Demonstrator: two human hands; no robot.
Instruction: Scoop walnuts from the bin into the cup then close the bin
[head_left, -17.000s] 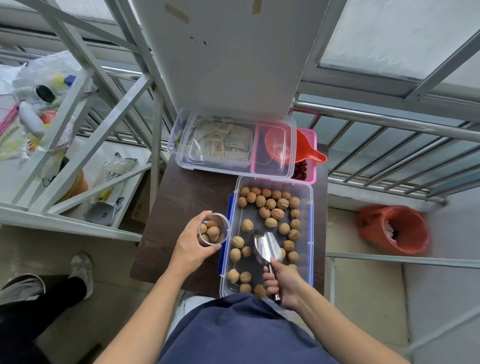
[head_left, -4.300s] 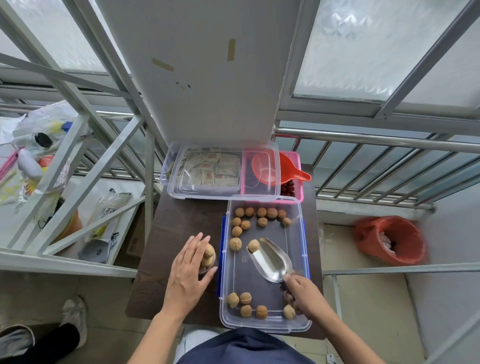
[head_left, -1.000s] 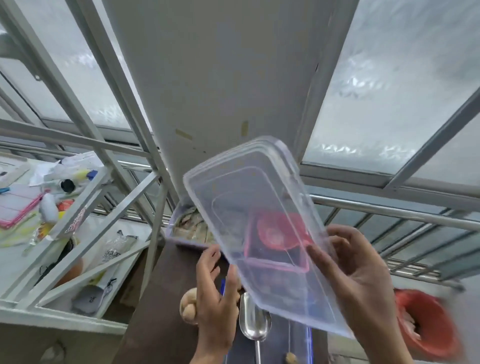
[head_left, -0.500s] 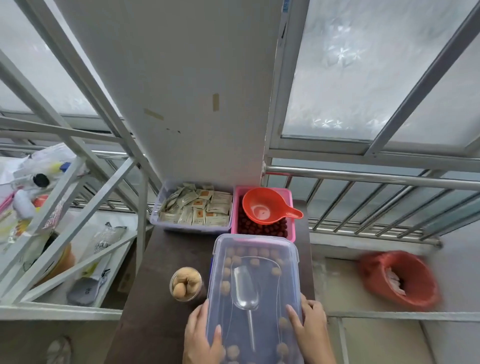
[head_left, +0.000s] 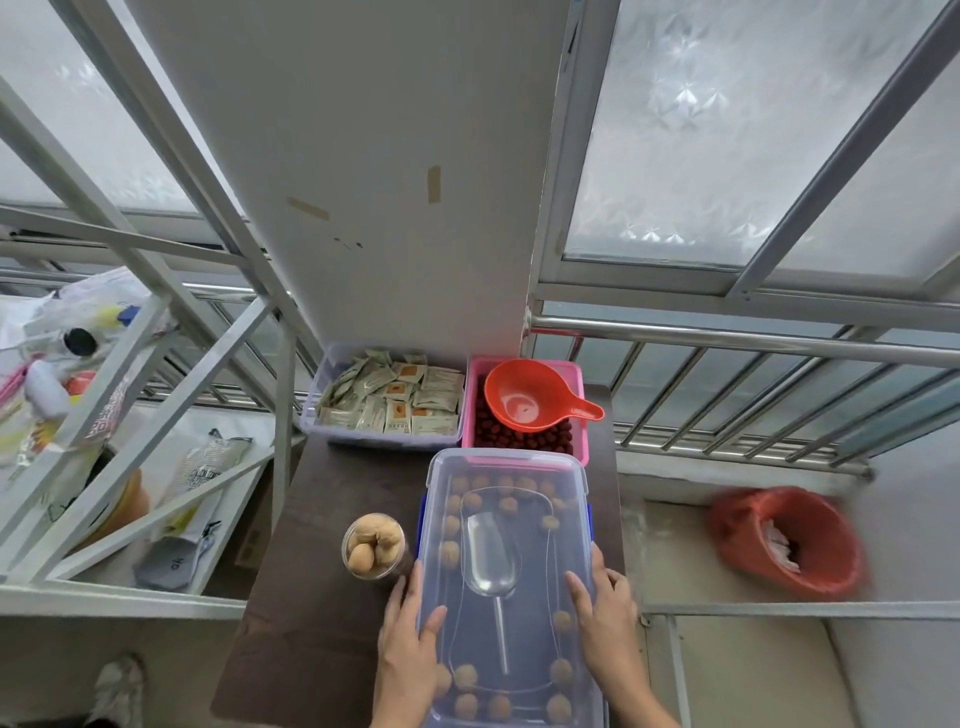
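The clear walnut bin (head_left: 506, 470) lies on the dark table with its clear lid (head_left: 524, 551) on top. Through the lid I see several walnuts (head_left: 471, 501) and the metal scoop (head_left: 489, 553) inside. My left hand (head_left: 408, 639) rests flat on the lid's left edge. Along the lid's right edge lies my right hand (head_left: 605, 618), fingers spread. The clear cup (head_left: 373, 545), heaped with walnuts, stands just left of the bin.
Behind the bin sit an open tray of sachets (head_left: 387, 400) and a pink bin of red dates (head_left: 524, 441) holding an orange scoop (head_left: 535, 397). A white metal frame (head_left: 156, 395) stands left, a railing (head_left: 737, 343) right, an orange basket (head_left: 784, 540) on the floor.
A second ago both hands held the lid up in the air. It now lies on the walnut bin, and the hands have slid along its side edges.
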